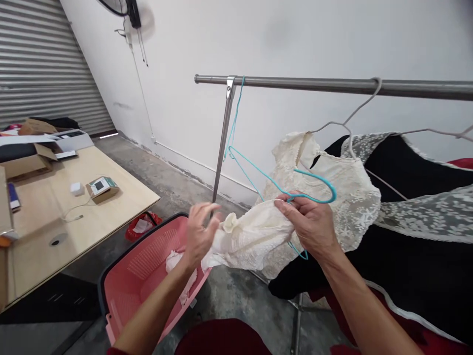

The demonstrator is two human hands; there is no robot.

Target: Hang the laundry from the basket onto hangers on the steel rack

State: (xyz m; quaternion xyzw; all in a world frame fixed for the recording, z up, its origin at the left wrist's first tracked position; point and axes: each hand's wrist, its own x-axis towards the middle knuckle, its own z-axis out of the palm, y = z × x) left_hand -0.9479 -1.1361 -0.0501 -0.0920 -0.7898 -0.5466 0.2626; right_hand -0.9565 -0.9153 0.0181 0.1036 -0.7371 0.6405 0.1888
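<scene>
My right hand is closed around a turquoise wire hanger and the edge of a white textured garment. The hanger's hook points right, and one corner sticks up on the left. A cream fabric flower sits near the garment's left part. My left hand, slightly blurred, is beside that end with thumb and fingers apart; no cloth shows between them. Just behind the held garment, a cream lace top hangs on a grey hanger.
A metal clothes rail carries another turquoise hanger and black garments with lace. Below left stands a pink laundry basket with white cloth inside. A wooden table holds boxes.
</scene>
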